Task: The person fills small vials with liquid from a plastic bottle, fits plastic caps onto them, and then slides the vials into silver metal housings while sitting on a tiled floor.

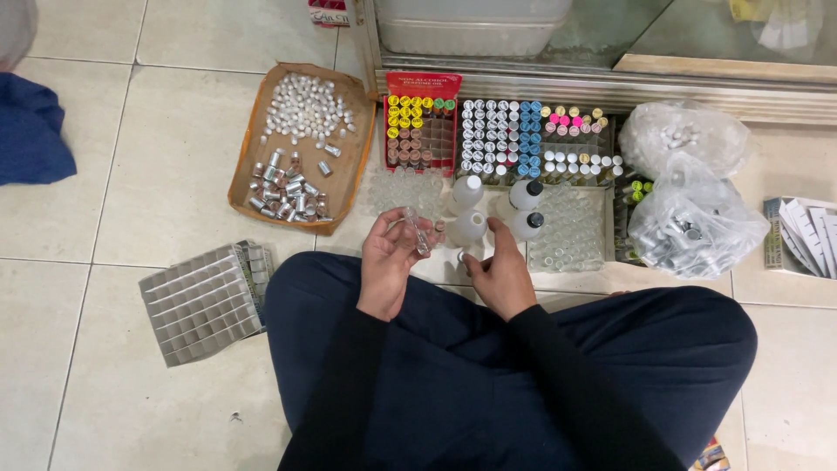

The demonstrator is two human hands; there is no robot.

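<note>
We find the person seated cross-legged on a pale tiled floor [131,201], dark trousers and dark sleeves filling the near part of the view. The left hand [388,262] is raised just beyond the knee, its fingers [397,228] closed around a small clear glass vial [417,230], which lies tilted across the fingertips. The right hand [501,275] is lowered to the floor just right of the left, fingers bunched with the tips down beside a small white cap [461,256]; we cannot tell whether it grips anything.

Just beyond the hands stand four clear plastic bottles [497,209], two with white caps and two with black. To their left lies a cluster of empty clear vials [403,187] on the floor, and to their right a tray of further clear vials [571,228].

Farther off, against a metal-framed glass cabinet [558,83], we note a red box [422,122] holding vials with yellow, green and dark caps, then racks of vials [532,139] capped in silver, blue, pink, yellow and white.

At far left a shallow cardboard tray [301,148] carries white caps at its far end and silver metal caps at its near end. A grey cardboard divider grid [205,301] lies near left, beside the person's knee. Two clear plastic bags [689,187] of small parts sit at right, with a stack of white printed cards [806,235] at the right edge. A blue cloth [30,131] lies at the left edge.
</note>
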